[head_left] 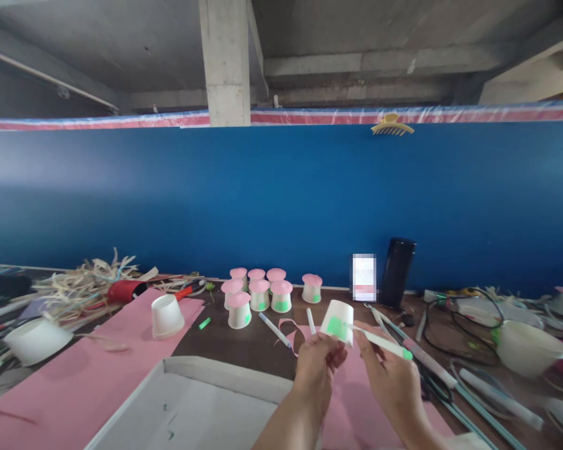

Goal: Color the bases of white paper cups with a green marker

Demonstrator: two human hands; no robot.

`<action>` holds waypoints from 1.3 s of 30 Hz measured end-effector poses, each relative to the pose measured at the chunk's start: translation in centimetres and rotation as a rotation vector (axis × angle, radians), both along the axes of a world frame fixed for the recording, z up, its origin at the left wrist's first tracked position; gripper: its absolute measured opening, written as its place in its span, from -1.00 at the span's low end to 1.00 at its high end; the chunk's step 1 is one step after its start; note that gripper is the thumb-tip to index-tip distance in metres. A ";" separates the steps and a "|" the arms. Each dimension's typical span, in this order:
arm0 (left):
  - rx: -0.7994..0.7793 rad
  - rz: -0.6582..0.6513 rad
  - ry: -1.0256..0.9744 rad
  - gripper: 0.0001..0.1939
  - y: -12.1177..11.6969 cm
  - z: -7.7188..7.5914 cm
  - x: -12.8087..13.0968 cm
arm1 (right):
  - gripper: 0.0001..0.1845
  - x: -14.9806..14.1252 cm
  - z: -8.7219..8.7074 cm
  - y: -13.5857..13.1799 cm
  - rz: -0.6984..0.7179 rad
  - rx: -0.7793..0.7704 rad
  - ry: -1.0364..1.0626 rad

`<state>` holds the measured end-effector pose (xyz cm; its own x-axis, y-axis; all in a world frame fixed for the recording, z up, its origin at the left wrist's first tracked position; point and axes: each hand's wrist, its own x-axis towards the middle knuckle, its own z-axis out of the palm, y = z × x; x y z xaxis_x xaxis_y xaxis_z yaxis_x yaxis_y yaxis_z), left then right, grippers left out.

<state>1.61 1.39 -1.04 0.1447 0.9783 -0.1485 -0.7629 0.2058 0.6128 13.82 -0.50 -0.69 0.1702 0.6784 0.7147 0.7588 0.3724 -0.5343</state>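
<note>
My left hand (316, 369) grips an upside-down white paper cup (341, 312) near its lower rim. A green patch is coloured on the cup's side. In my right hand (387, 375) is a white marker (380, 340) with a green end, its tip against the cup beside the green patch. Beneath both hands lies pink paper (351, 400). A loose green cap (204, 324) rests on the dark table to the left. Farther back stand several upturned cups with pink paper discs on top (281, 297) and green patches on their sides.
A shallow white box lid (216, 381) sits in front. Left are pink sheets (98, 369), a white cup (166, 315) and a heap of paper strips (89, 284). A black cylinder (398, 272) stands by the blue partition (281, 200); cables and tools (460, 325) clutter the right.
</note>
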 end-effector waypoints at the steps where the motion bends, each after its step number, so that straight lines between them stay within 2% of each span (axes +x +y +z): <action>1: 0.003 -0.001 -0.001 -0.82 0.0 0.0 0.0 | -0.61 0.0 0.0 0.1 -0.001 0.006 0.005; 10: -0.005 0.003 0.004 -0.80 0.1 -0.1 0.1 | -0.62 0.0 0.0 -0.1 -0.039 -0.014 -0.006; 16: -0.007 0.001 0.006 -0.82 0.0 0.0 0.0 | -0.63 0.1 -0.1 0.1 0.005 0.031 0.002; 24: 0.008 0.000 0.006 -0.79 -0.1 0.0 -0.1 | -0.64 0.1 0.0 0.1 0.001 0.004 -0.022; 29: 0.024 -0.012 0.018 -0.79 -0.2 0.0 -0.1 | -0.64 0.2 -0.4 0.3 0.030 0.076 0.014; 39: 0.006 -0.003 0.018 -0.78 -0.1 0.2 0.0 | -0.64 0.2 -0.1 0.0 0.018 -0.004 -0.008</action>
